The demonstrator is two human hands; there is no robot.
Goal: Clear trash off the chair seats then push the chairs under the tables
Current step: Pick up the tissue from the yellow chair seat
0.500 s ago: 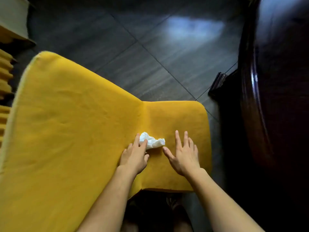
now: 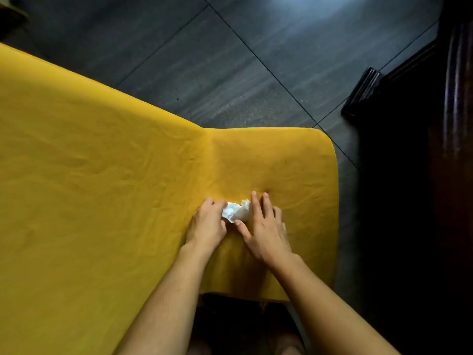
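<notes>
Seat clearing: a crumpled white paper tissue (image 2: 236,211) lies mid-way across the mustard-yellow upholstered chair seat (image 2: 281,160). The left hand (image 2: 207,224) curls its fingers onto it to gather it. The right hand (image 2: 263,231), fingers straight, rests on the seat against it, seemingly to stop it sliding.

The chair seat (image 2: 102,175) is covered in mustard-yellow cloth, matt and faintly creased. The tissue (image 2: 236,210) is thin white paper, crumpled. The floor (image 2: 230,73) is dark streaked tile with a dull sheen. The table (image 2: 455,98) is dark wood, polished glossy.
</notes>
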